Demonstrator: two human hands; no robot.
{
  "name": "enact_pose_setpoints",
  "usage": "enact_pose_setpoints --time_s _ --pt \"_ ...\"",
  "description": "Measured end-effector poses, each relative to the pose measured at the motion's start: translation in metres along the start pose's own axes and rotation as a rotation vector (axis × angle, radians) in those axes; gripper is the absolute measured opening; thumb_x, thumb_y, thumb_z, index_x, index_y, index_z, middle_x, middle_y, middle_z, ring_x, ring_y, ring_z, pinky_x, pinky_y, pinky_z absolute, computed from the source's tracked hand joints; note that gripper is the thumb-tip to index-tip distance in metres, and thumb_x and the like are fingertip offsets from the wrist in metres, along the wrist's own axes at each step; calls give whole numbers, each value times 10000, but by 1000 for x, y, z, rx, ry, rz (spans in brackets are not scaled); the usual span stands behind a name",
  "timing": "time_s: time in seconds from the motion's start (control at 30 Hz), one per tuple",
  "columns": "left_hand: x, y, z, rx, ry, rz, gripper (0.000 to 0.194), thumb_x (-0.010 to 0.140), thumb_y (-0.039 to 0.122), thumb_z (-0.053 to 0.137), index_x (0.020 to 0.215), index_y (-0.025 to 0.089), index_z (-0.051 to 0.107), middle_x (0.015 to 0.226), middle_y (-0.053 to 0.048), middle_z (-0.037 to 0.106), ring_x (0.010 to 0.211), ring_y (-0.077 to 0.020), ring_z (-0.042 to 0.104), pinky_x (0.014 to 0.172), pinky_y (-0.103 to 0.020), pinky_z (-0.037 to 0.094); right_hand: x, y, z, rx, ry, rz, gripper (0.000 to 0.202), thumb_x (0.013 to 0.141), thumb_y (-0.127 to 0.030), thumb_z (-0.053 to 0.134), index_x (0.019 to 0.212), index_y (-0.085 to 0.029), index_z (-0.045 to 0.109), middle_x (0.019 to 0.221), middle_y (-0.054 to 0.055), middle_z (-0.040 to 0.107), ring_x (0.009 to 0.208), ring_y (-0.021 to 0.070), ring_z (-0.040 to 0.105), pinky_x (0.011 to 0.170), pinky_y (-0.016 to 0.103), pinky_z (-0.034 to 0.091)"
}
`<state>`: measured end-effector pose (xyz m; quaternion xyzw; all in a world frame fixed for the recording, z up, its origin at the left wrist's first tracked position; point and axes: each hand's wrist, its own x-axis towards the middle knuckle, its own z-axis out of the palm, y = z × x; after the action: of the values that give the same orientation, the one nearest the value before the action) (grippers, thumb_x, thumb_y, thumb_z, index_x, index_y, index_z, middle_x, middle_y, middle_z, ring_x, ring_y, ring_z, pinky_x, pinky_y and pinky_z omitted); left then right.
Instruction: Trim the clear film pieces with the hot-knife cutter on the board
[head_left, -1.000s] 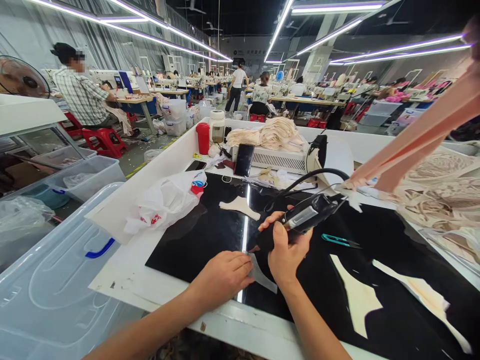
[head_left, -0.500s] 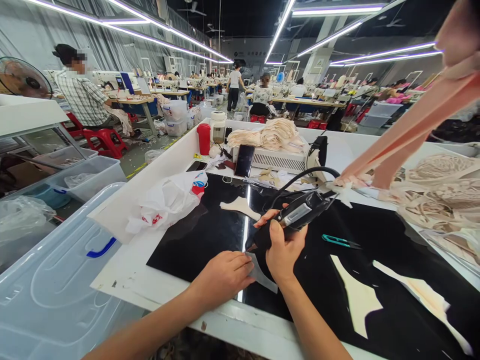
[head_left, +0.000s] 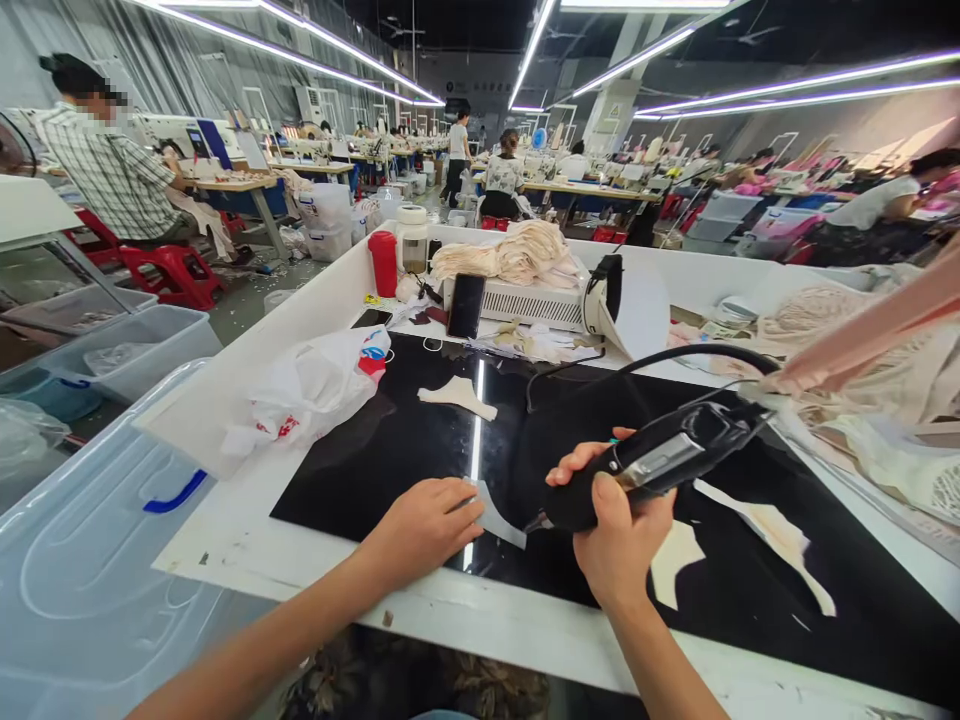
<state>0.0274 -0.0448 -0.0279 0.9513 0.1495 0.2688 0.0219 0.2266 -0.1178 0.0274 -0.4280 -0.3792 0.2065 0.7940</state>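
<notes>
Looks like edge-work: right hand (head_left: 619, 545) clamped around black handheld power tool (head_left: 660, 460), tip near translucent curved piece (head_left: 501, 518) on black mat (head_left: 375, 440), left hand (head_left: 427, 525) laid flat over its far end, ungripping; next move calls for steady hold-down.

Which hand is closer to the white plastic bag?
Left. The left hand is right of the white plastic bag, lower in view; the right hand is much farther right.

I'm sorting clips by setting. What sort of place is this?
Probably a garment-sewing workshop: rows of what look like sewing tables stretch into the background, pale fabric is heaped at the back of the workspace, and cut pieces lie on the black mat.
</notes>
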Motion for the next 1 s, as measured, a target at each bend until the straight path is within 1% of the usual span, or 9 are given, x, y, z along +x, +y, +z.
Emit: enact_pose_setpoints --time_s 0.13,0.47,0.57,0.67,0.73,0.83,0.93,1.0 --pt "-1 -2 -1 17 -19 -7 271 1074 313 453 1195 182 658 1216 -90 717 1123 -221 687 922 -382 589 -3 0 -6 10 -2 -18 384 878 -309 730 1211 -298 539 854 -35 652 660 139 628 664 347 558" --pt "1 -3 -3 43 -46 15 269 1062 318 483 1196 174 666 1198 -100 715 1120 -220 684 947 -384 589 -7 3 -1 7 -21 -11 388 889 -291 719 1223 -297 523 868 -41 652 661 133 637 659 323 546" --pt "4 -1 -7 72 -10 60 249 1052 292 504 1188 149 657 1191 -104 717 1126 -223 679 989 -399 573 -7 4 0 2 -12 -10 387 886 -291 721 1217 -295 522 858 -43 650 654 131 635 652 317 544" --pt "8 6 -9 58 15 101 233 1044 288 518 1162 143 657 1182 -90 719 1132 -222 668 1055 -412 535 -7 3 1 -2 -9 -12 397 879 -293 724 1219 -293 519 853 -43 650 655 133 636 648 313 544" --pt "11 13 -6 13 -7 122 230 1038 304 529 1153 154 659 1150 -73 721 1108 -215 667 1067 -398 525 -7 2 1 -7 -9 -8 401 879 -292 722 1224 -292 517 859 -41 652 658 133 638 649 312 544" --pt "13 22 2 -40 -57 149 241 1024 318 557 1174 155 651 1098 -67 716 1066 -210 674 1059 -392 528 -7 2 1 -21 1 -1 399 879 -290 718 1222 -289 516 852 -41 652 653 133 636 652 315 548" --pt "14 25 10 -65 -69 142 258 1016 322 576 1192 145 641 1085 -69 714 1041 -205 676 1057 -391 529 -6 1 1 -15 -2 -5 392 879 -282 720 1217 -294 521 844 -45 652 652 130 635 654 314 550" --pt "14 25 12 -73 -64 132 263 1014 317 580 1200 141 637 1087 -71 715 1038 -206 675 1054 -389 529 -5 1 1 -2 -6 -14 392 882 -282 722 1219 -298 523 851 -45 654 657 129 635 656 313 548"
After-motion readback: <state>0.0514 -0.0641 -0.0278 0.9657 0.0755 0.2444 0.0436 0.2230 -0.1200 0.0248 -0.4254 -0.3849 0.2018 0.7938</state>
